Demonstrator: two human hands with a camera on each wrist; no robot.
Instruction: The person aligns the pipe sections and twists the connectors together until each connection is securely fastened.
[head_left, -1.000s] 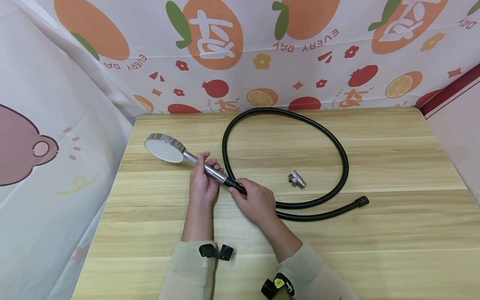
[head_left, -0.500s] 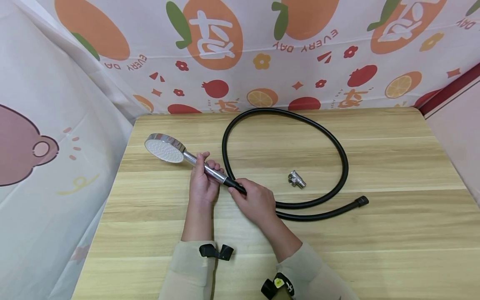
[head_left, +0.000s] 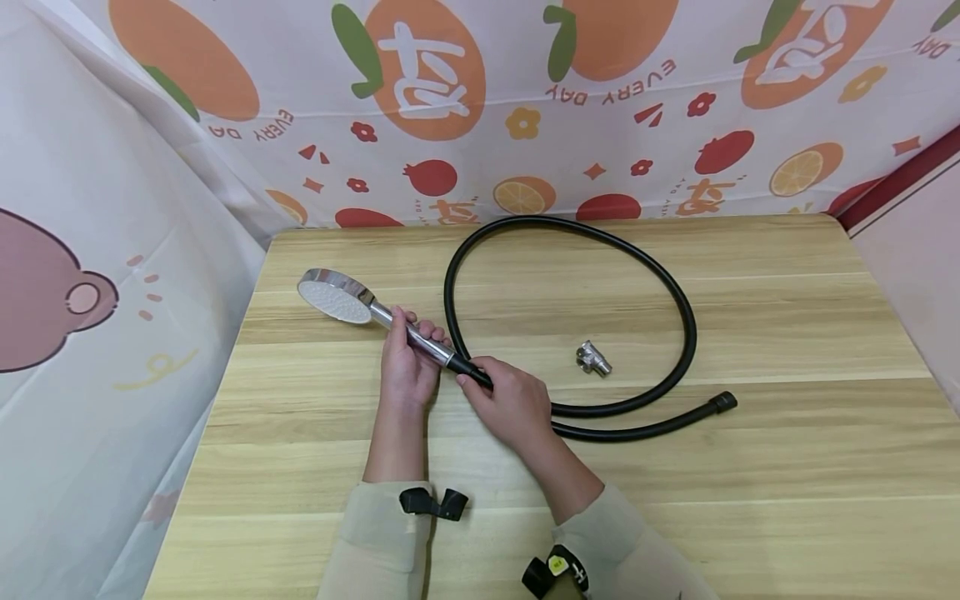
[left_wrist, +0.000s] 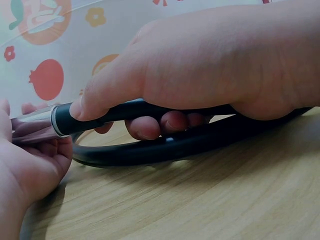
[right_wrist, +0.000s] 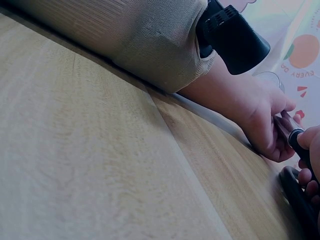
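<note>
Shower head [head_left: 335, 296] is held over the tabletop [head_left: 795, 475], left of its middle, round end nearest the far left corner. Long axis runs slantwise: round end toward the left edge and slightly the far edge, tail toward the right edge and the person's side. White spray face turned up and toward the person. Left hand [head_left: 408, 367], palm up, has thumb and fingers wrapped on the chrome handle [head_left: 433, 347]. Right hand [head_left: 513, 400] grips the black hose [head_left: 687, 325] at the handle's tail, thumb on top, fingers curled beneath; hose end and handle meet in line, touching. How tightly they join, can't tell. Rest of the hose loops on the tabletop up to the far edge and back; free end points to the right edge. Small metal fitting [head_left: 594, 358] lies inside the loop, touching nothing but the wood. Fruit-print cloth [head_left: 517, 67] hangs behind the far edge. Beige sleeves [head_left: 382, 542], black strap on each.
</note>
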